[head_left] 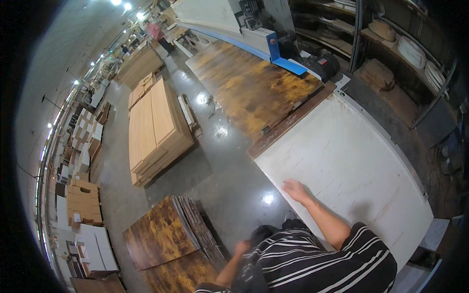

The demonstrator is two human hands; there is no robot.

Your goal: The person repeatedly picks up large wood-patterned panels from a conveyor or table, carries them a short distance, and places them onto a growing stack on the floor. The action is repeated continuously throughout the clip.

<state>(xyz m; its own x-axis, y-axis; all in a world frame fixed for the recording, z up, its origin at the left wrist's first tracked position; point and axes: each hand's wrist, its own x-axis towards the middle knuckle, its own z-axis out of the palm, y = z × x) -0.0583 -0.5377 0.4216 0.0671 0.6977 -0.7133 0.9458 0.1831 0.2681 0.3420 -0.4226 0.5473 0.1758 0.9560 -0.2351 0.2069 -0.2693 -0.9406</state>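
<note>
My right hand (294, 190) rests on the near left edge of a white work table (351, 156), with fingers loosely bent and nothing seen in them. Low at my side is my left hand (241, 248), close to a stack of mottled brown and yellow boards (161, 232); its fingers are too small and dark to make out. Beyond the white table, a large board (244, 80) with the same mottled pattern lies flat on the machine, partly under a long blue guard rail (288, 65). A brown strip (293, 122) lies between board and table.
Pale wood panels (154, 122) are stacked on the floor to the left. Cardboard boxes (84, 200) and white panels (97, 249) line the far left. Shelves (391, 53) with coiled rolls stand at right, near a black motor (325, 64). A person (157, 33) stands far back.
</note>
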